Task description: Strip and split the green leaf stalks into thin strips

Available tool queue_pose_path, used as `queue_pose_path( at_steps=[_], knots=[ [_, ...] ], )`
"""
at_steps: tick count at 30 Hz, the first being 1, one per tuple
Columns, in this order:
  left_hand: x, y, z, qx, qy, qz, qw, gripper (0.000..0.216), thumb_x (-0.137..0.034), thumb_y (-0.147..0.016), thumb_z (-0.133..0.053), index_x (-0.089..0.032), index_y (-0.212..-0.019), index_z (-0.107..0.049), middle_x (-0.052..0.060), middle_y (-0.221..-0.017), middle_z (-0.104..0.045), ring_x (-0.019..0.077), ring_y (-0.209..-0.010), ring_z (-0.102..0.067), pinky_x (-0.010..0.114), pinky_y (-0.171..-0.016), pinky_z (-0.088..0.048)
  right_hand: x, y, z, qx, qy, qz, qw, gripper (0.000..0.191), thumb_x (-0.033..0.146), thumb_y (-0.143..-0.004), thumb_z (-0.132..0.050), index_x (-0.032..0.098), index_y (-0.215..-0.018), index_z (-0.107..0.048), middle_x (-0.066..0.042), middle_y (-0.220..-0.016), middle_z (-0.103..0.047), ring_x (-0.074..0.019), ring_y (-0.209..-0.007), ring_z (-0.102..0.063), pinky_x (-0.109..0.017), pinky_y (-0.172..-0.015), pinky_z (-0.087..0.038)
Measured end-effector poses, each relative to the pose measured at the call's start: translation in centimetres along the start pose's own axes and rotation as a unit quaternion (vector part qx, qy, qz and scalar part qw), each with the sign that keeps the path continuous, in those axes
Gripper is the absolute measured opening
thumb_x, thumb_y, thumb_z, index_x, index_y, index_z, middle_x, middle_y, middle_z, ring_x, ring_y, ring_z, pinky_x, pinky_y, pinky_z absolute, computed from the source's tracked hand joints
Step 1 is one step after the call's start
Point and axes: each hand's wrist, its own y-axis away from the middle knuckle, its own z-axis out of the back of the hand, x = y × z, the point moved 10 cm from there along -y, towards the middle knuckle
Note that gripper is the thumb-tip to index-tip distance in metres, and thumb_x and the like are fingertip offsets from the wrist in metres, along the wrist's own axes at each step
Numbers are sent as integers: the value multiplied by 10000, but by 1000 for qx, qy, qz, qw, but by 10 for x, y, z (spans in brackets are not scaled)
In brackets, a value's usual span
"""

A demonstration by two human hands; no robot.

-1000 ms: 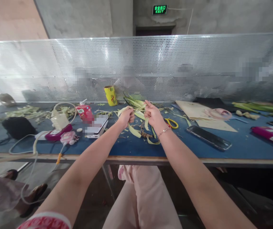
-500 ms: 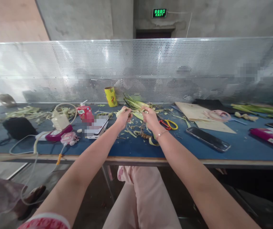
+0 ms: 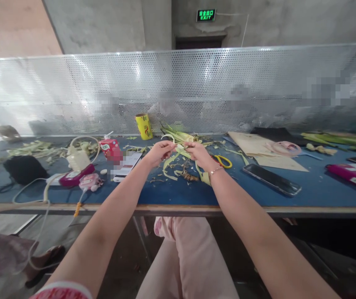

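Note:
Over the blue table, my left hand (image 3: 161, 153) is closed in a pinch on a pale green leaf strip (image 3: 167, 136) that curls up above the fingers. My right hand (image 3: 198, 154) is closed too, its fingertips around a small whitish-green piece (image 3: 180, 147) in the gap between the hands. Whether the strip and the piece are joined, I cannot tell. Behind the hands lies a bundle of green stalks (image 3: 182, 136). Below them are loose leaf strips and a clump of brown dried fibres (image 3: 189, 176). Scissors with a yellow handle (image 3: 224, 161) lie partly hidden behind my right hand.
A yellow roll (image 3: 144, 126) stands near the perforated metal screen (image 3: 109, 79). At left are a pink carton (image 3: 111, 149), a power strip with cables (image 3: 53, 178) and a black pouch (image 3: 25, 168). At right lie a phone (image 3: 271, 179), brown paper sheets (image 3: 282, 163) and a magenta case (image 3: 352, 176).
My hands have shifted slightly, and a curled leaf strip now shows above my left fingers. A whitish piece has come into view between the hands. My right hand covers more of the scissors.

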Motion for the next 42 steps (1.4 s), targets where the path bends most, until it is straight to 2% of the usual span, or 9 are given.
queue_pose_path(
  at_steps=[5, 10, 16, 22, 26, 30, 33, 37, 42],
  knots=[
    [6, -1, -3, 33, -105, 2, 994, 189, -303, -650, -759, -128, -663, -688, -15, -538, -506, 40, -454, -335, 208, -442, -227, 1, 2, -7, 44, 15, -4, 999, 385, 84, -626, -599, 110, -1007, -645, 81, -498, -430, -27, -392, -175, -209, -400, -110],
    [6, 4, -16, 89, -179, 3, 980, 172, -288, -669, -741, -141, -629, -660, 19, -727, -585, 61, -570, -437, 193, -497, -302, -2, -1, -6, 47, 32, -7, 998, 382, 59, -636, -609, 114, -1011, -656, 92, -464, -371, -24, -377, -183, -197, -391, -93],
    [16, 16, -31, 152, -124, 78, 977, 219, -319, -710, -728, -154, -669, -590, -9, -675, -517, 58, -556, -420, 189, -515, -331, -1, -6, -3, 29, 61, 22, 997, 340, 86, -652, -682, 124, -989, -667, 52, -520, -490, -15, -370, -219, -192, -368, -123],
    [29, 16, -31, 158, -91, 126, 975, 210, -291, -668, -756, -148, -703, -606, 33, -690, -613, 83, -591, -541, 189, -493, -335, 5, 3, -17, 70, 60, 21, 996, 239, 228, -741, -691, 146, -965, -672, 75, -462, -399, -31, -372, -217, -190, -370, -140],
    [41, 25, -38, 194, -53, 205, 958, 228, -248, -621, -781, -145, -674, -585, 66, -762, -685, 82, -590, -566, 189, -512, -388, 8, 8, -20, 73, 51, 34, 995, 242, 395, -812, -641, 169, -885, -689, 26, -538, -469, -46, -394, -254, -212, -386, -172],
    [39, 19, -30, 141, -19, 199, 970, 153, -200, -661, -742, -137, -681, -603, 89, -801, -709, 83, -567, -567, 199, -510, -418, 17, 11, -29, 126, 88, 94, 984, 389, 550, -866, -511, 221, -933, -709, 1, -632, -494, -71, -454, -307, -235, -449, -276],
    [33, 12, -22, 100, -3, 165, 981, 75, -166, -708, -698, -114, -727, -647, 84, -765, -699, 92, -549, -572, 216, -516, -439, 31, 13, -31, 118, 199, 191, 954, 290, 481, -808, -621, 208, -822, -716, -59, -907, -554, -146, -752, -523, -302, -689, -448],
    [36, 9, -15, 74, 3, 175, 982, 92, -183, -735, -697, -100, -765, -673, 94, -772, -698, 103, -572, -593, 227, -527, -456, 42, 12, -20, 43, 279, 260, 924, 169, 351, -718, -716, 190, -712, -668, -100, -1163, -460, -258, -1163, -456, -404, -909, -440],
    [43, 6, -2, 26, 23, 193, 981, 94, -208, -750, -692, -124, -774, -659, 62, -756, -689, 104, -591, -603, 223, -531, -466, 51, 15, -17, 1, 336, 302, 892, 79, 258, -732, -673, 183, -744, -656, -106, -1129, -432, -272, -1172, -439, -467, -1010, -377]
  ],
)
